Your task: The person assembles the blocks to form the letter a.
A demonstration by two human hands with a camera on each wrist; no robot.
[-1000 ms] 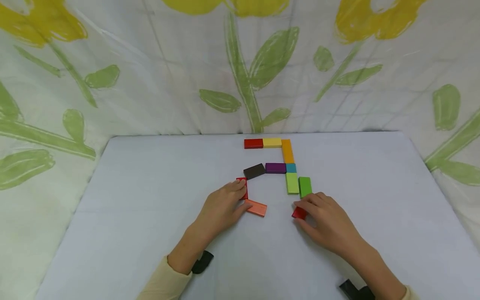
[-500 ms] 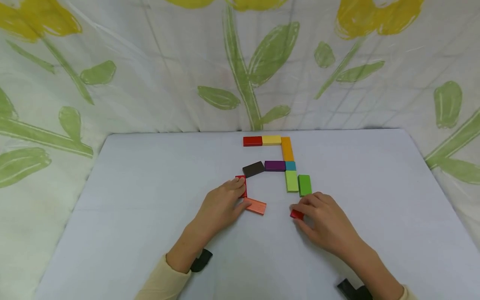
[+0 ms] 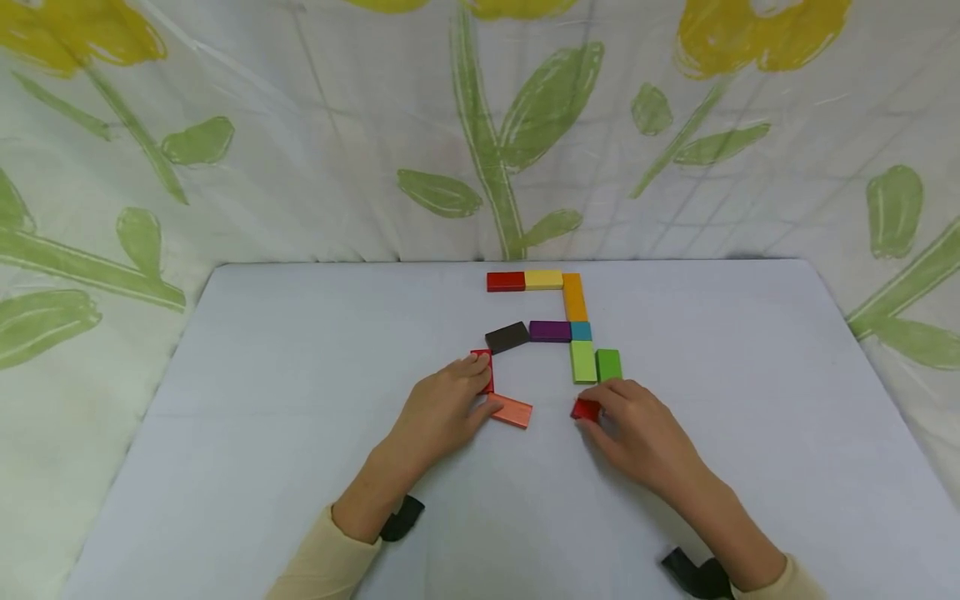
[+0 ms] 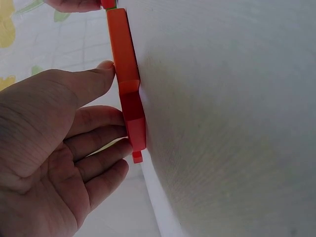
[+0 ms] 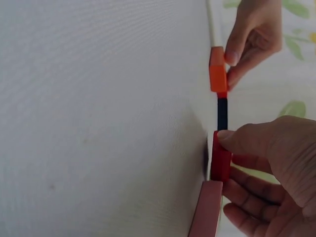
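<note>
Fingertips of my left hand [image 3: 441,410] rest on a red block [image 3: 490,382], and its thumb touches an orange-pink block [image 3: 512,412] in the head view. The left wrist view shows these fingers fairly straight beside the red block [image 4: 134,121], with the thumb against the orange block [image 4: 122,44]. My right hand [image 3: 647,435] pinches another red block [image 3: 585,409] between thumb and fingers, low over the table. In the right wrist view the thumb lies on that red block [image 5: 220,165]. A pink block [image 5: 206,210] sits close by it; the right hand hides it in the head view.
Beyond the hands, flat blocks form a line: red [image 3: 506,282], yellow [image 3: 543,280], amber [image 3: 574,297], teal [image 3: 581,331], purple [image 3: 550,332], black [image 3: 507,337]. Light green [image 3: 582,362] and green [image 3: 608,365] blocks lie near the right hand. A flower-patterned curtain [image 3: 337,167] hangs behind the white table [image 3: 300,350].
My right hand has moved a little left and away from me, carrying the red block, and now covers part of the green block. The left hand has stayed in place.
</note>
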